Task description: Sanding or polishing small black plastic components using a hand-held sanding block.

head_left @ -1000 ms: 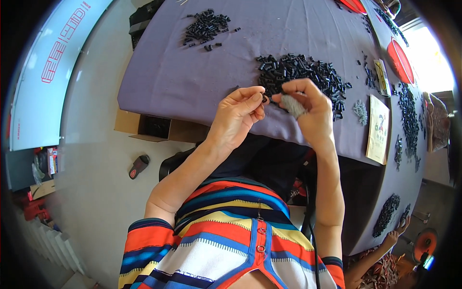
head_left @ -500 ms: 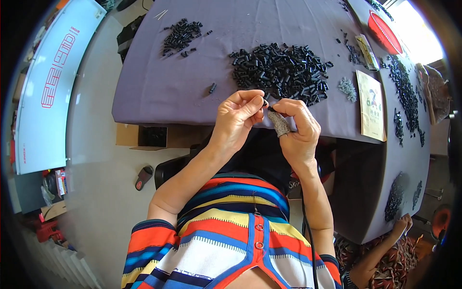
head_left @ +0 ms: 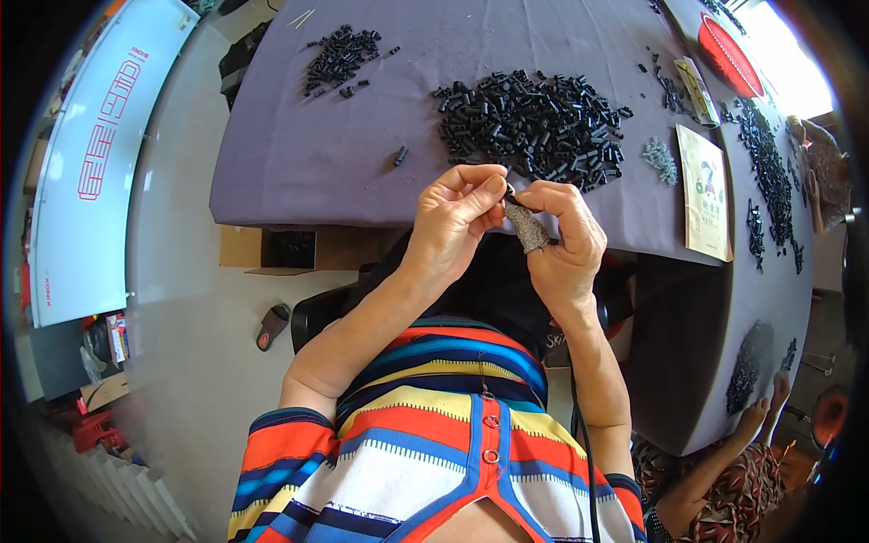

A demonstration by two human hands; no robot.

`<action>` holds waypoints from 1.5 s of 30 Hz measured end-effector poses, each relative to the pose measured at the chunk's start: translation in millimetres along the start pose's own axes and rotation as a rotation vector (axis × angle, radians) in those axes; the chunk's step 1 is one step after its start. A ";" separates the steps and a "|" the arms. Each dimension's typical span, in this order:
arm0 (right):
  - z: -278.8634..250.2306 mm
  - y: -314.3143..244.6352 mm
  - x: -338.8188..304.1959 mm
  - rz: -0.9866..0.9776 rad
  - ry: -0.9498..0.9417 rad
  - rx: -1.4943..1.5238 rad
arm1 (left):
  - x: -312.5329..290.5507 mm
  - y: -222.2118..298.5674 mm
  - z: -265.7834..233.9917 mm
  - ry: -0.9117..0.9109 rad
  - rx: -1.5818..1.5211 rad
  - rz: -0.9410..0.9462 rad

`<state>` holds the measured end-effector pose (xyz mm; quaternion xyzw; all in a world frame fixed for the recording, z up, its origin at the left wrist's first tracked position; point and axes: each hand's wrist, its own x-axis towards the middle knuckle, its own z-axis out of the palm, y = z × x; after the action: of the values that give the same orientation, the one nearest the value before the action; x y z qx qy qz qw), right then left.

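Observation:
Just off the near edge of the table, my left hand point(head_left: 457, 215) and my right hand point(head_left: 572, 237) meet fingertip to fingertip. My right thumb wears a grey speckled fabric cover point(head_left: 528, 230). Between the fingertips a small black piece point(head_left: 510, 192) shows, mostly hidden by both hands; each hand is closed in a pinch on it. Right beyond my fingers lies a big heap of short black cylindrical pieces point(head_left: 529, 127). One black piece point(head_left: 400, 157) lies apart, to the left of the heap.
On the purple tablecloth point(head_left: 299, 172) sit a smaller black heap point(head_left: 342, 59), a pile of small clear-grey bits point(head_left: 660, 160), a tan paper packet point(head_left: 704, 192) and a red basket point(head_left: 730, 56). Another person's hands point(head_left: 765, 407) are by the right table. An open carton point(head_left: 243, 248) stands underneath.
My fingertips have drawn slightly closer together around the black piece. The view has shifted a little. At the right, the other person's hands have moved and spread apart.

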<state>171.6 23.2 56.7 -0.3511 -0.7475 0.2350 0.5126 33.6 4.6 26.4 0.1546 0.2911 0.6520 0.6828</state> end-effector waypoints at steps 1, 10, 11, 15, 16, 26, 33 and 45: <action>0.2 0.3 0.1 -0.015 0.006 0.004 | 0.1 -0.4 0.0 -0.011 -0.004 0.005; -1.9 1.4 -1.1 -0.068 0.035 -0.059 | -4.6 -1.4 4.6 -0.047 -0.006 0.013; -1.4 1.4 -1.0 -0.067 0.034 -0.059 | -4.7 -1.0 4.7 -0.046 -0.006 0.013; -1.2 1.2 -1.0 -0.079 0.058 -0.052 | -4.0 0.4 3.7 -0.071 0.018 0.020; -1.6 1.2 -1.1 -0.084 0.056 -0.057 | -4.0 0.6 3.3 -0.088 0.035 0.025; -6.0 5.5 0.9 -0.149 -0.025 -0.074 | -6.1 -5.0 6.9 -0.011 0.174 0.137; -6.5 10.5 4.1 -0.226 -0.071 -0.105 | -4.6 -3.9 8.1 -0.055 0.173 0.078; -10.7 19.5 4.8 0.204 -0.264 0.194 | -4.5 8.4 4.5 -0.085 0.110 -0.098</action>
<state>185.9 39.4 49.6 -0.3399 -0.7427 0.4009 0.4149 29.7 1.8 35.7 0.2050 0.3047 0.5937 0.7160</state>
